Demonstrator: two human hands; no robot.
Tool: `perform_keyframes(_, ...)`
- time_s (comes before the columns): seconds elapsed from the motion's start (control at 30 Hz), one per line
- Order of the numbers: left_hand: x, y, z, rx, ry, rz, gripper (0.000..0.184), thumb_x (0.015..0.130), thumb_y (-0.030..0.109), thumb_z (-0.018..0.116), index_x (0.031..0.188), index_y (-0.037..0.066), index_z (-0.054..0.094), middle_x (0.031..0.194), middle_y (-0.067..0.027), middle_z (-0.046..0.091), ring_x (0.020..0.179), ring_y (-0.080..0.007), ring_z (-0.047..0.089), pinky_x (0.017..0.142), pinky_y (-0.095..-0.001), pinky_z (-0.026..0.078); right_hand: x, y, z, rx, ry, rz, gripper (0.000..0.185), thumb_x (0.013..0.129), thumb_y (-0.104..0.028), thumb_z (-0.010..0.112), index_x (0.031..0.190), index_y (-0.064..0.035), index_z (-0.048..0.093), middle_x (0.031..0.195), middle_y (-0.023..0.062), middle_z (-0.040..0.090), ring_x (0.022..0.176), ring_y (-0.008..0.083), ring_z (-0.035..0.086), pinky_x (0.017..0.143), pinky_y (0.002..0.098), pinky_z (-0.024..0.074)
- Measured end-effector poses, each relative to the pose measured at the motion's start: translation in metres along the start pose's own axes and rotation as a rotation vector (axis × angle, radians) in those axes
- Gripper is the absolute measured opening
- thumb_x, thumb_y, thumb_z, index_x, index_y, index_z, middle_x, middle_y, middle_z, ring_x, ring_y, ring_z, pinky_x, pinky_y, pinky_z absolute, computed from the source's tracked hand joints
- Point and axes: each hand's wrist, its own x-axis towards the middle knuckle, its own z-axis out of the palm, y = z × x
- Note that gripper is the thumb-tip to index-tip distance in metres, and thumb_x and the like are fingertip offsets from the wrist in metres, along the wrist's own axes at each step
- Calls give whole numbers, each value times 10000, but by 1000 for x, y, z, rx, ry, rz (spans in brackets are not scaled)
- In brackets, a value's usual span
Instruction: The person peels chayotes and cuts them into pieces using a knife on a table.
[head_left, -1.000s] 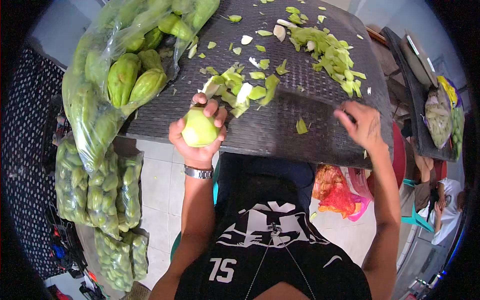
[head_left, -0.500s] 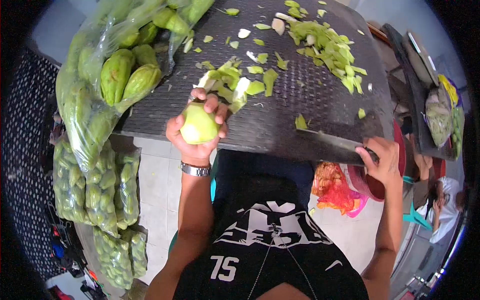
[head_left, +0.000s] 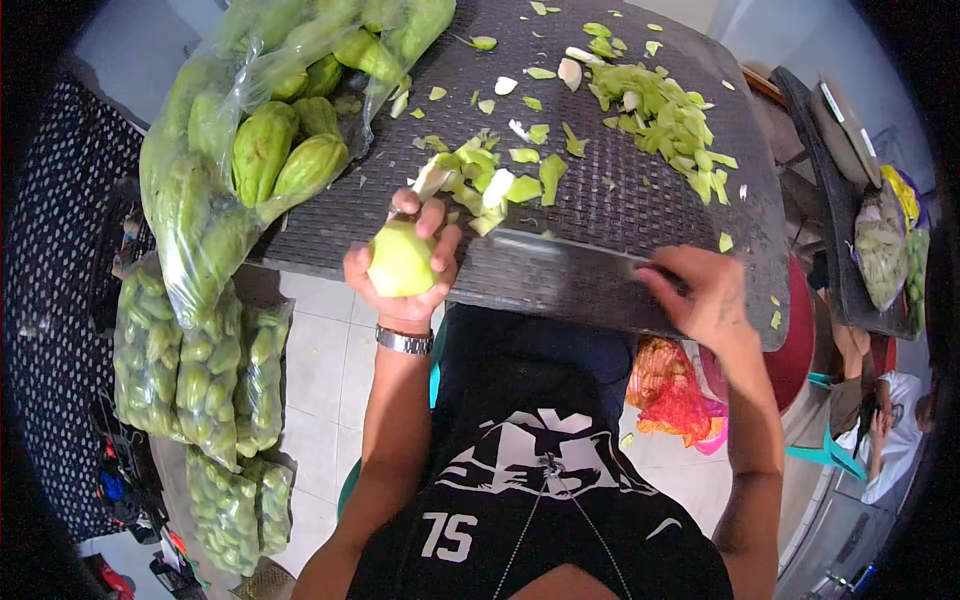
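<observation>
My left hand (head_left: 405, 270) is wrapped round a peeled pale green chayote (head_left: 401, 259) above the near edge of the dark woven table (head_left: 400, 150). To the right, my right hand (head_left: 695, 290) is closed on the handle end of a knife (head_left: 560, 245), whose blurred blade points left toward the chayote without touching it. Green and white peelings (head_left: 480, 180) lie just beyond my left hand. A larger heap of peelings (head_left: 665, 120) rests farther back on the right.
An open clear plastic bag of unpeeled chayotes (head_left: 265, 150) covers the table's left side. More filled bags (head_left: 205, 370) stand at the lower left. A red net bag (head_left: 670, 395) is under the table's edge. Another person (head_left: 895, 430) sits at the far right.
The knife has swung from the right edge back toward the chayote, with my right hand moving left. A small peel piece near the table's front has gone from its place. My left hand keeps its hold.
</observation>
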Motion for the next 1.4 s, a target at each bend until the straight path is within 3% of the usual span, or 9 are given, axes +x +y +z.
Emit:
perform_keyframes(0.27,-4,3,-2,39,-83,-59,534,809,359,809,1095,113,432,952,-71,480,745,-231,530,544,-333,552,48,15,46,-28,-54,-80,261,953,-411,687,955,-151,709,860,106,720,806,348,710,655,446,561)
perform_keyframes(0.43,-1,0,-1,38,-5,-43,547,845,441,747,1116,88,430,953,-83,466,792,-239,519,580,-361,587,71,72,22,-240,66,299,313,972,-444,663,1039,-144,722,870,167,730,839,392,712,725,465,565)
perform_keyframes(0.63,13,-5,14,93,501,-35,735,923,667,632,1200,-7,533,1098,-163,559,886,-272,554,673,-374,583,49,41,17,-107,131,348,361,961,-483,675,1051,-136,717,795,227,695,784,446,688,673,509,534)
perform_keyframes(0.67,14,-6,16,118,563,-40,764,926,698,614,1181,-22,594,1120,-185,613,926,-291,588,674,-362,568,43,39,19,-67,143,342,368,988,-452,666,999,-85,689,693,179,675,627,371,685,577,443,522)
perform_keyframes(0.77,29,-19,44,133,805,-50,745,923,693,626,1157,-14,614,1046,-168,649,935,-287,613,723,-360,562,34,38,19,696,-3,732,338,1015,-373,664,1010,-35,641,701,82,653,495,185,591,481,303,466)
perform_keyframes(1.0,47,-51,51,412,782,-44,354,968,385,710,1086,66,614,957,-95,671,889,-251,686,809,-422,592,14,-3,4,1528,21,567,250,996,-211,620,1154,-29,553,819,121,654,503,165,611,424,265,460)
perform_keyframes(1.1,48,-57,54,394,762,-116,271,940,265,733,1048,49,610,912,-116,669,857,-295,709,770,-425,619,15,-50,12,1567,318,564,326,911,-185,627,1162,2,533,887,176,668,504,194,611,411,272,456)
perform_keyframes(1.23,47,-63,54,280,726,-214,289,953,322,697,1060,64,622,943,-142,679,866,-319,708,785,-440,610,3,-49,25,1668,-45,511,459,845,-144,603,1243,30,457,905,204,650,480,159,570,384,242,403)
perform_keyframes(1.4,45,-72,43,145,691,-397,313,1020,397,599,1116,102,637,990,-116,698,881,-275,713,792,-453,596,-2,-86,8,1179,-144,592,338,1023,-234,640,1251,-18,519,821,85,677,565,131,605,518,260,469)
